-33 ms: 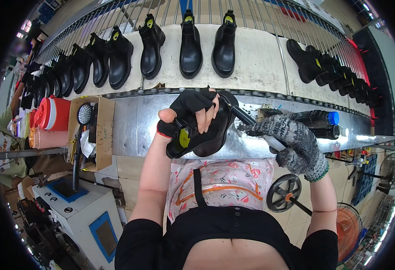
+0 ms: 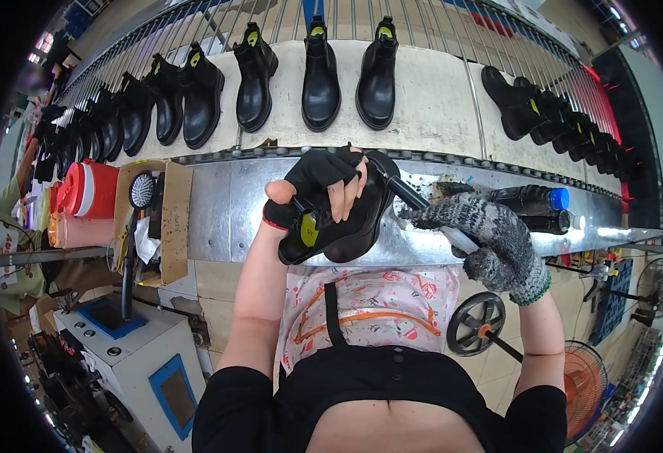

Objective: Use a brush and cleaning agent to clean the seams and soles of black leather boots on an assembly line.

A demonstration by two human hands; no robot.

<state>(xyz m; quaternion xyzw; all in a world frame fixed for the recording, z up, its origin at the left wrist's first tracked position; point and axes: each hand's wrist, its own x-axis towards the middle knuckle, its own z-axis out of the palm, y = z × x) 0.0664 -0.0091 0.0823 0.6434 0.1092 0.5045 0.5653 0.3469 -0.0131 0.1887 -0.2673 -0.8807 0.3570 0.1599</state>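
The near boot (image 2: 358, 240) is black, its insole (image 2: 309, 232) yellow-green. The left glove (image 2: 318, 178) is black, the right glove (image 2: 502, 230) mottled grey. The apron (image 2: 380, 299) is pale pink with red prints and orange trim.

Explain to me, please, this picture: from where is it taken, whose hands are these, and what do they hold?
A wide fisheye camera on a person's head looks down, so straight edges bend. There is no robot, only that person working. The left hand, in a black glove leaving the fingers partly bare, holds a black boot. The right hand, in a grey knitted glove, holds a slim tool; whether it touches the boot is unclear. Dark bottles lie on the metal table; beyond it, black boots stand in rows.
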